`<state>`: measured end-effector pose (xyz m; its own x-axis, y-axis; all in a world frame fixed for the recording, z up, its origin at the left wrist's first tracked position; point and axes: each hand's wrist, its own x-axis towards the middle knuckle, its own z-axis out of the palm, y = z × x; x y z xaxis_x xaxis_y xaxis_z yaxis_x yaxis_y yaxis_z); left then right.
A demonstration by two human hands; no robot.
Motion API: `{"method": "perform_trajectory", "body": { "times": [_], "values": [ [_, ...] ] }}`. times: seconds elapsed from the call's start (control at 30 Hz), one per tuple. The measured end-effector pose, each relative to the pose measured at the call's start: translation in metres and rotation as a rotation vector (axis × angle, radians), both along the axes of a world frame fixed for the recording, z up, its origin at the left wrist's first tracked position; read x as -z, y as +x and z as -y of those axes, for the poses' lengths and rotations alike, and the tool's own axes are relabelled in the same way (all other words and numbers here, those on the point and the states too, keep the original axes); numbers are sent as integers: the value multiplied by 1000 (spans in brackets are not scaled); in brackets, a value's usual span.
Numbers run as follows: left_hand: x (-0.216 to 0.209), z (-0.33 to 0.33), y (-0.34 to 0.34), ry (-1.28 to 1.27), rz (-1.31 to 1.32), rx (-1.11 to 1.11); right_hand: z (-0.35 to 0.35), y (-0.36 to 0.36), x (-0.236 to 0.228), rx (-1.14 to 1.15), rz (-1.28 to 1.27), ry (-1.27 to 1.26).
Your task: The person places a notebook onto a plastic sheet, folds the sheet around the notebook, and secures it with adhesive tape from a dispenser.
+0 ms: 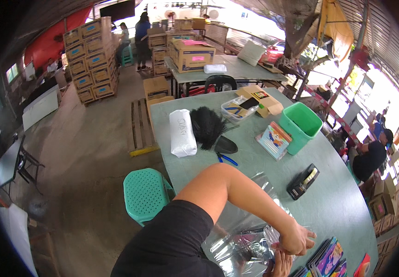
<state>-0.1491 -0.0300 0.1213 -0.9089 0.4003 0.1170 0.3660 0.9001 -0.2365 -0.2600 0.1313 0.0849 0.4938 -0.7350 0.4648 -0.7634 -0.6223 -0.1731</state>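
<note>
A clear plastic bag (227, 244), crinkled and shiny, lies on the near part of the green table, with dark and pinkish contents hard to make out through it. My left arm reaches across above it. My left hand (295, 238) is at the bag's right edge, fingers stretched out and apart. Just below, my right hand (280, 265) is partly cut off by the lower edge, its fingers closed at the plastic. To the right of my hands are stacks of colourful booklets (327, 258). A black tape dispenser (303, 181) stands farther up the table.
Farther back on the table (342, 217) are a white wrapped package (182, 133), a black bristly bundle (207, 127), blue pliers (227, 159), a tool tub (239, 108), a green bin (301, 127) and picture books (274, 140). A teal stool (146, 194) stands left. Stacked cartons (91, 62) and people are beyond.
</note>
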Motion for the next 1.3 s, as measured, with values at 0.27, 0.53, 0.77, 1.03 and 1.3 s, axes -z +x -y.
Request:
{"method": "perform_trajectory", "body": {
  "times": [0.27,0.53,0.77,1.03,1.3],
  "values": [
    [19,8,-23,-91,-46,-225,12,13,-16,-100,31,-72],
    [-74,-2,44,-36,-187,-535,2,4,-9,19,-43,-169],
    [35,9,37,1099,-504,-459,2,10,-4,204,-144,-269],
    [79,-50,113,434,-782,-654,8,-4,8,181,-4,-136],
    [26,-42,93,969,-796,-298,13,-3,9,192,64,-217]
  ]
}}
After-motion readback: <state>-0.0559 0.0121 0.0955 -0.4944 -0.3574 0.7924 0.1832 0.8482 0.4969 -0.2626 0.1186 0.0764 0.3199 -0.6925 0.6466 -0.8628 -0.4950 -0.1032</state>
